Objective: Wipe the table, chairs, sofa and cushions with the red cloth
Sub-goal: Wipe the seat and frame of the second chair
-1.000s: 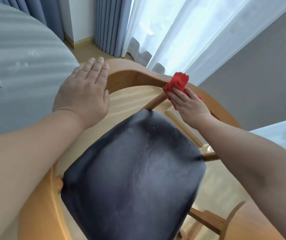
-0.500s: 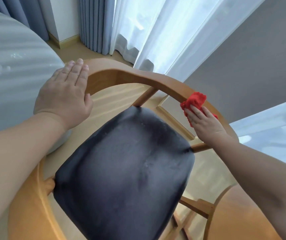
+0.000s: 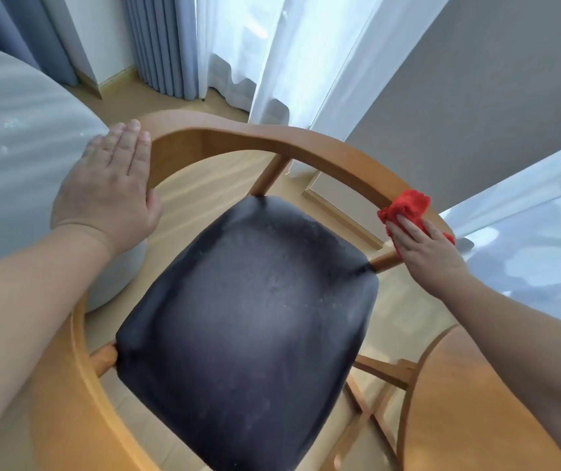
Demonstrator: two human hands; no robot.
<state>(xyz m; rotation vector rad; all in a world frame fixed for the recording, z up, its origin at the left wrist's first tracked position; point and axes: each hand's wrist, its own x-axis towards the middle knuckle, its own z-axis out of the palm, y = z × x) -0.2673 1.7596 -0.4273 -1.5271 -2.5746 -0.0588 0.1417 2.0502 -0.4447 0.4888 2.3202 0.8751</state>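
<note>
Wiping chair rail at 3 o'clock: my right hand presses red cloth flat-fingered; left hand lies flat, steadying. Next stroke should sweep toward 5 o'clock.

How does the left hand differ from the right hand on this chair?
The left hand lies bare and flat on the left side of the curved wooden chair rail; the right hand presses a crumpled red cloth on its right side. Both have straight fingers.
</note>
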